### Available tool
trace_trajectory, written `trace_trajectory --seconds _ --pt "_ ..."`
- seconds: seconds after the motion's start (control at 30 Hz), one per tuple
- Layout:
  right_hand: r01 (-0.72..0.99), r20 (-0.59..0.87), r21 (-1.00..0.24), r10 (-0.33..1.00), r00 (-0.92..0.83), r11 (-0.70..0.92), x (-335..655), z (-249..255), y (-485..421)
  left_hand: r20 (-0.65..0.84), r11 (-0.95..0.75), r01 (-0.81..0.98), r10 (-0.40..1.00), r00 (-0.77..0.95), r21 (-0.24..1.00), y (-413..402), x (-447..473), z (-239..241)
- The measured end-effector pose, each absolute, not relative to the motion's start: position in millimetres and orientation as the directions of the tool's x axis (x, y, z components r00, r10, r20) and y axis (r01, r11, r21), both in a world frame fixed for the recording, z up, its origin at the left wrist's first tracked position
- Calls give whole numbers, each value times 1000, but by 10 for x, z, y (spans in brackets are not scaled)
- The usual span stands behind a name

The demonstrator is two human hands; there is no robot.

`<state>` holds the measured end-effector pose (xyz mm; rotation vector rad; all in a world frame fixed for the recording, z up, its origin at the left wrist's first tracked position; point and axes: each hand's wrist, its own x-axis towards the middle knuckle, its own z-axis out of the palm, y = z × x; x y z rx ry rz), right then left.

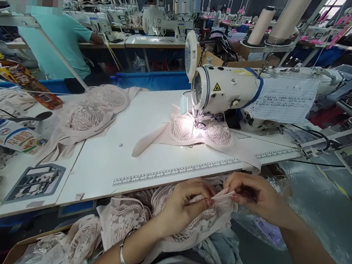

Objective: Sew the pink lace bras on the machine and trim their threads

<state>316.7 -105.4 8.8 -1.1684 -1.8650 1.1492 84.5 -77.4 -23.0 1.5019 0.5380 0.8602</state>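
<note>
My left hand (185,206) pinches the edge of a pale pink lace bra (193,227) over my lap. Close beside it, my right hand (252,195) grips the same edge between thumb and fingers, so a short strip of fabric runs between the two hands. Another pink lace bra (184,128) lies under the needle of the sewing machine (225,89), lit by its lamp, with one wing stretched to the left and one to the right. More lace bras (123,217) are heaped below the table edge, partly covered by my left arm.
On the left of the white table (109,159) are stacked bras (88,115), a drink bottle (24,79), a carton (14,135) and a grey tray (36,182) of small parts. Thread cones (261,27) stand behind the machine. A person in a teal shirt (53,43) sits ahead.
</note>
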Motion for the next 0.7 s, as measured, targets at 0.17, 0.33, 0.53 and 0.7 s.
trace_trajectory --seconds 0.17,0.33,0.53,0.7 --pt "305 67 -941 963 -260 148 3189 34 -1126 115 6 -185 764 635 983 -813 908 -246" --pt "301 94 -944 984 -154 137 3096 106 -1175 45 143 -231 756 654 963 -794 957 -242" --pt "360 71 -927 992 -101 103 2976 242 -1215 72 -50 -53 769 635 997 -774 1001 -82" --pt "446 60 -890 994 -94 96 2910 265 -1232 58 -130 86 820 570 988 -792 1102 -90"
